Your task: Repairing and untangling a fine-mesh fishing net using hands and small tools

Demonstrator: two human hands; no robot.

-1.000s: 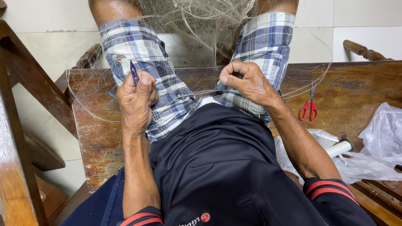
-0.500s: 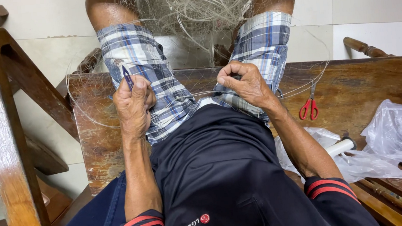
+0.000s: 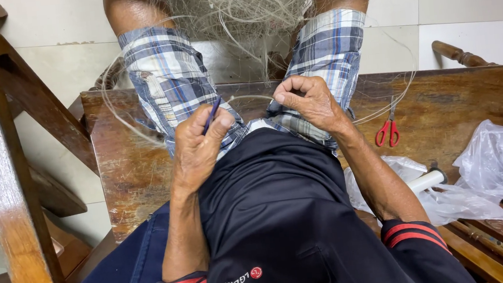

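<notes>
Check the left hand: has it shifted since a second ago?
Yes. The left hand, pinching a thin dark tool, has moved inward toward the right hand and slightly toward the body, judged against the red scissors on the bench.

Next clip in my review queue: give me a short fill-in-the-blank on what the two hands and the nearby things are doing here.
1. The left hand pinches a thin dark ____ tool between thumb and fingers.
2. The right hand grips pale ____ from the tangled net between the knees.
3. The scissors on the wooden bench have ____ handles.
4. The crumpled plastic bag lies on the person's ____ side.

Missing words: blue; line; red; right
</notes>
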